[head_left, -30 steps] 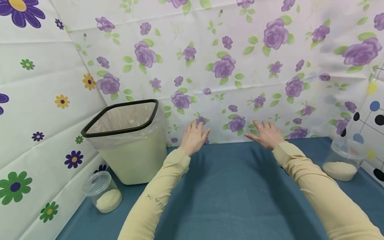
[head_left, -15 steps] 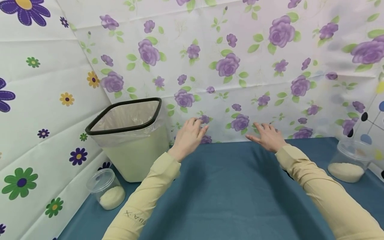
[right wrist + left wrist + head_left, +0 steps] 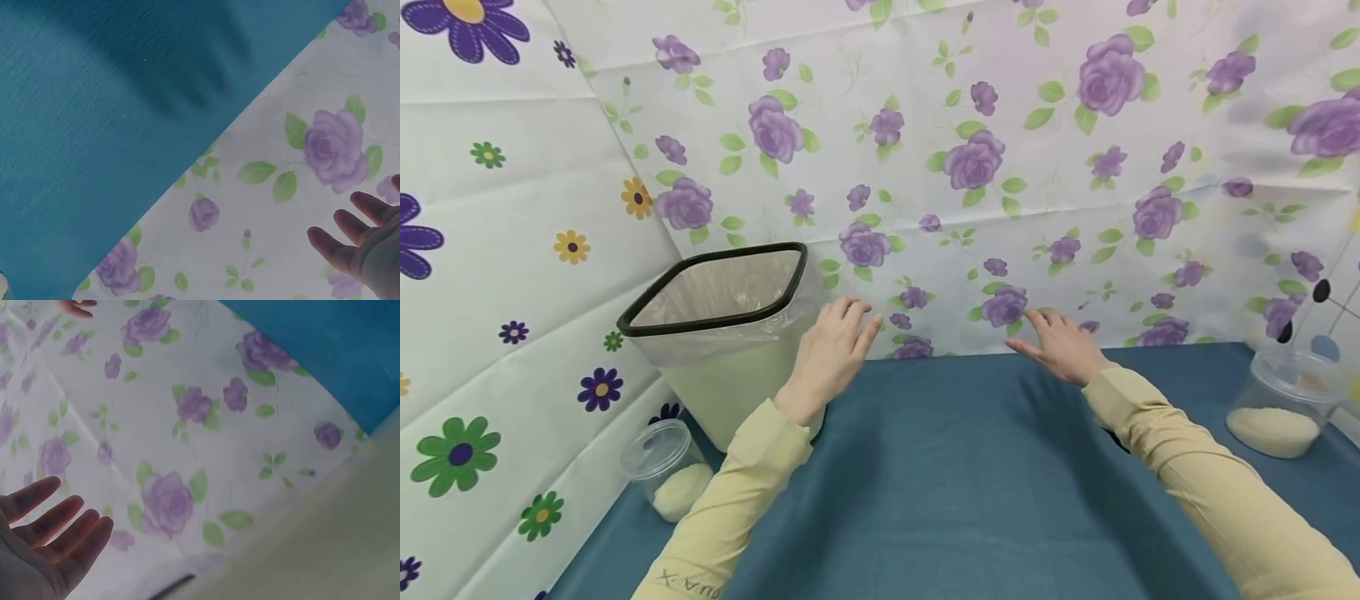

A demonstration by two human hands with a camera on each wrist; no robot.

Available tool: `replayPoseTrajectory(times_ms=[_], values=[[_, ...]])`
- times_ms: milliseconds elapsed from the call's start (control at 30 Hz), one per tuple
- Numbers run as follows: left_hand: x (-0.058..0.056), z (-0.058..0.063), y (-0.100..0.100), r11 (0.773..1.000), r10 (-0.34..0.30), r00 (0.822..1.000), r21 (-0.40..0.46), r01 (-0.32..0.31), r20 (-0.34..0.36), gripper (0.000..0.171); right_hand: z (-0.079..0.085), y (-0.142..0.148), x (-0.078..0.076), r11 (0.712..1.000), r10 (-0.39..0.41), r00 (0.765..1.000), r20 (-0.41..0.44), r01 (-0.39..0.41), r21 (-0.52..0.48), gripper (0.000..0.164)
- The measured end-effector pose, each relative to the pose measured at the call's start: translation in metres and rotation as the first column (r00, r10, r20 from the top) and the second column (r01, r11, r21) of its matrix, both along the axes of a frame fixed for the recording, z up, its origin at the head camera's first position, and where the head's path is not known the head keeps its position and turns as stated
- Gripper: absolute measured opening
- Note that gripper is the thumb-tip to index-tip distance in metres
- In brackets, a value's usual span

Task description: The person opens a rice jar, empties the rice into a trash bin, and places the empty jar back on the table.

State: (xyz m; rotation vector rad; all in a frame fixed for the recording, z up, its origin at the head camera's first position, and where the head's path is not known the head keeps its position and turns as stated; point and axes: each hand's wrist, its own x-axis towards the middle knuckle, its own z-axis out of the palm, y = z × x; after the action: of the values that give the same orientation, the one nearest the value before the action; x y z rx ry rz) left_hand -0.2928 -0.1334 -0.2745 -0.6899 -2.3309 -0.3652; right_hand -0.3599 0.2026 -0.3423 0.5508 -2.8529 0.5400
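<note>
Hovering: both hands over blue table (image 3: 970, 467), shadows cast on cloth below.
L hand (image 3: 827, 354): fingers loose, slightly bent & parted, palm bare in L wrist view; in front of bin's R side from head cam; contact w/ bin can't be told.
R hand (image 3: 1062, 346): fingers extended & parted, thumb out twd L hand; nr back sheet, above far part of table. Hands well apart.
Bin (image 3: 715, 400): pale green, upright, L rear of table, nr the corner; nearest obj. to L hand.
Rim (image 3: 700, 324): black, squarish, rounded corners; clear liner (image 3: 715, 292) inside, folded over outside.
L jar (image 3: 658, 454): clear plastic, in front of bin, by L sheet; whitish contents (image 3: 683, 490) at bottom, type unclear; part behind sleeve.
R jar (image 3: 1292, 387): clear, far R of table, well apart from R hand; whitish layer (image 3: 1273, 429) in base.
Sleeves: both pale yellow; L sleeve (image 3: 722, 500) w/ dark lettering, partly cut off; R sleeve (image 3: 1217, 483) wrinkled nr cuff.
Back sheet (image 3: 910, 183): white, purple roses, green leaves, creased.
L sheet (image 3: 475, 333): white, purple/green/yellow daisies.
</note>
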Motion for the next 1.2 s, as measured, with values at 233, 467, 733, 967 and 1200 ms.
replayPoseTrajectory(times_ms=[233,467,733,967,1200], values=[[0.011,0.01,-0.024,0.999,-0.024,0.995,0.042,0.028,-0.101,0.032,0.003,-0.014,-0.003,0.998,0.059,0.998,-0.008,-0.059,-0.038,0.08],[0.023,0.024,-0.034,0.994,-0.09,0.967,0.032,0.101,-0.24,0.023,0.01,-0.041,-0.001,0.99,0.099,0.995,-0.006,-0.099,-0.099,0.079],[0.027,0.035,-0.058,0.994,-0.059,0.947,0.067,0.084,-0.315,0.022,0.024,-0.077,0.007,0.968,0.181,0.983,0.006,-0.177,-0.179,0.075],[0.027,0.041,-0.095,0.988,0.061,0.926,0.156,-0.002,-0.373,0.027,0.047,-0.12,0.021,0.951,0.272,0.962,-0.035,-0.274,-0.144,0.072],[0.026,0.039,-0.127,0.976,0.18,0.93,0.175,-0.129,-0.322,0.026,0.065,-0.158,0.032,0.916,0.373,0.917,-0.141,-0.388,-0.098,0.068]])
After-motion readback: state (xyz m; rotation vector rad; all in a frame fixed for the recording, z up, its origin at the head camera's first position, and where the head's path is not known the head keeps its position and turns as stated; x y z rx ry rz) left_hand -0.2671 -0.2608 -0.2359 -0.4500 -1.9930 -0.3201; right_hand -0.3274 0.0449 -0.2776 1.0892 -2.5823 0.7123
